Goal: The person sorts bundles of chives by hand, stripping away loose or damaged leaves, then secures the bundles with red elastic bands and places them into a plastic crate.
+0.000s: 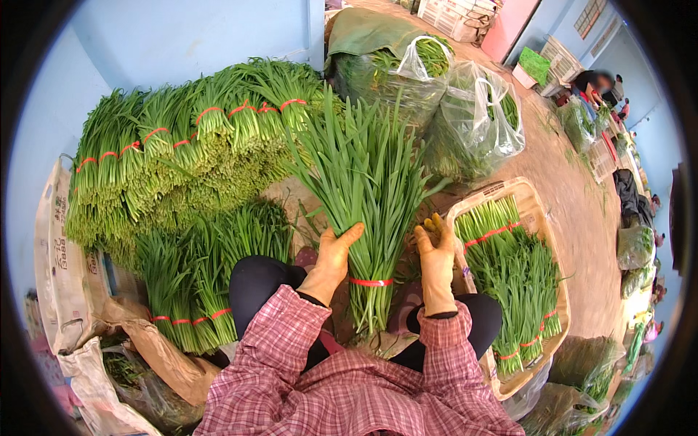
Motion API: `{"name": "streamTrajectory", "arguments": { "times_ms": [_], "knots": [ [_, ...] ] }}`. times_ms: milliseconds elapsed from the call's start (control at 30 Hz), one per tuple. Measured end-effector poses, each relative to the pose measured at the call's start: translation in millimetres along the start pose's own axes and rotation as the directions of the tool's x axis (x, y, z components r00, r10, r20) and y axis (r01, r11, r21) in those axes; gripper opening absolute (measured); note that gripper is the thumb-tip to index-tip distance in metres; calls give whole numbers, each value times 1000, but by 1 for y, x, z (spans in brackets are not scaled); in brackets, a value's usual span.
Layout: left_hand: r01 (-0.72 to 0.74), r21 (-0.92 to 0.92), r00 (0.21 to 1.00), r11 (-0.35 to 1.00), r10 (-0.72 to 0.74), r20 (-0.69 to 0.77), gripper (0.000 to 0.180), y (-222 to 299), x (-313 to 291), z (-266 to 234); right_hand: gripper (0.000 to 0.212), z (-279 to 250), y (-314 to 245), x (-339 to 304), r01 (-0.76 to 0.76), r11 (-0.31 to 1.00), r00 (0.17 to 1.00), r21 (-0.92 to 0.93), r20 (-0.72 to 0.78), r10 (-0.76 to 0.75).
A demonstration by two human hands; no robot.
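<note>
Upright in front of me stands a bundle of greens (371,196) with long, flat, chive-like leaves. A red band (371,282) circles its lower stalks. My left hand (331,261), in a tan work glove, is closed on the bundle's left side, thumb across the leaves above the band. On the other side, my right hand (436,265), gloved alike, is held apart from the leaves. Its thumb and bent fingers are spread, with nothing seen in them. The bundle's cut ends hang between my knees.
Banded greens form a large pile (189,145) along the blue wall, with more bundles (196,291) below. At right, a tan plastic crate (556,251) holds several bundles. Filled clear bags (476,127) stand ahead. An open sack (98,392) lies at lower left; a person (592,91) is far right.
</note>
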State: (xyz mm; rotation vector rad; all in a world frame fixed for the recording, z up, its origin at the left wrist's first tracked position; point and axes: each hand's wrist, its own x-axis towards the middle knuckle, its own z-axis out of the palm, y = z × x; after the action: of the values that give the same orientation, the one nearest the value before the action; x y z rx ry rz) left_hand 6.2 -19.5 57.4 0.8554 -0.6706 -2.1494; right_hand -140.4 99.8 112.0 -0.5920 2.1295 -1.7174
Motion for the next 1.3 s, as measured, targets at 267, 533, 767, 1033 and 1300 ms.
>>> {"name": "streamTrajectory", "arguments": {
  "times_ms": [267,533,767,1033,1300],
  "knots": [
    [-31,77,999,997,29,26,40,-8,-4,1,26,48,-81,47,211,952,949,222,185,-254],
    [23,166,995,986,-39,89,40,-9,-13,6,25,72,-79,101,6,1000,960,-5,279,-4],
    [73,240,997,968,-80,20,34,-6,-12,-2,29,84,-111,75,496,862,813,-104,405,-419],
    [32,283,998,959,-48,51,33,-3,-7,5,20,99,-97,94,59,988,913,-145,408,6],
    [47,234,997,971,-59,47,32,-3,-5,7,25,82,-116,122,53,940,952,337,266,-150]
  ]
}}
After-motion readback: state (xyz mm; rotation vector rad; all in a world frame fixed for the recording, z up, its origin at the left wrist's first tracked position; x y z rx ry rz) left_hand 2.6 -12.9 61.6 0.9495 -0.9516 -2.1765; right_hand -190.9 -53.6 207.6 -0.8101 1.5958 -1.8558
